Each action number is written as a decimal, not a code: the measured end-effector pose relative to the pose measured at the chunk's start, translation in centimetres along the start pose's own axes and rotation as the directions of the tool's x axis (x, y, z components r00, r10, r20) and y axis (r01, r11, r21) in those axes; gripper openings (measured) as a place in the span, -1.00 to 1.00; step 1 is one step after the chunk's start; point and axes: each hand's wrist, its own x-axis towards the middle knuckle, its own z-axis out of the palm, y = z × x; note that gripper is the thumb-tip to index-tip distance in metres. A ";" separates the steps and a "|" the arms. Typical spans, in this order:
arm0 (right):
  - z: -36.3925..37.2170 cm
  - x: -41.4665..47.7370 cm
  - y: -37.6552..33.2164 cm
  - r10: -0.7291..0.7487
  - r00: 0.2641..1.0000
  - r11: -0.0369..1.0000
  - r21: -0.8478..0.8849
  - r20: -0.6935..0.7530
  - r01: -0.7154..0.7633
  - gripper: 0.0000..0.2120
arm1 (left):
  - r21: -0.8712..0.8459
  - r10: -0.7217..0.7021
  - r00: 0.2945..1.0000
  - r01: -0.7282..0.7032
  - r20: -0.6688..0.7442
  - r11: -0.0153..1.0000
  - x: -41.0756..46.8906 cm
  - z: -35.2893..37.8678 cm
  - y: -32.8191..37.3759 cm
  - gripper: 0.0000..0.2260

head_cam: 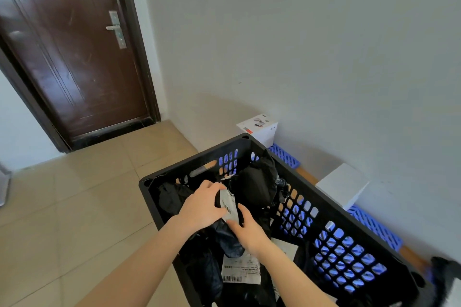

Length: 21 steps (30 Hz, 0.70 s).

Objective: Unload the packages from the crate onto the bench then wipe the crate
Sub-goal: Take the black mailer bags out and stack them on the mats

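Both grip package [228, 200] — left hand [200, 207], right hand [248, 228]; crate [193, 158] end cropped.

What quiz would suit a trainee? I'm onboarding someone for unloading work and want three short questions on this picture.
1. Count: how many white boxes stand by the wall beyond the black crate?
2. True or false: the crate is already empty.
3. Choose one: what are the left hand and right hand both holding?
A. a wiping cloth
B. a black labelled package
C. the door handle

Key: 1. two; 2. false, as several dark packages still lie inside; 3. B, with each hand's grip on the same package.
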 end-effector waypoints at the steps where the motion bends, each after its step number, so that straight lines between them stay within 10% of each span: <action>1: 0.0 -0.1 0.1 -0.017 1.000 1.000 0.006 -0.021 0.017 -0.35 | -0.016 0.005 1.000 -0.006 -0.029 1.000 -0.2 0.0 0.2 -0.50; 21: -7.5 -15.8 0.1 -0.393 0.773 0.903 -0.051 -0.497 0.426 -0.33 | -0.049 0.207 0.852 -0.262 -0.480 0.964 -12.9 -0.4 14.0 -0.53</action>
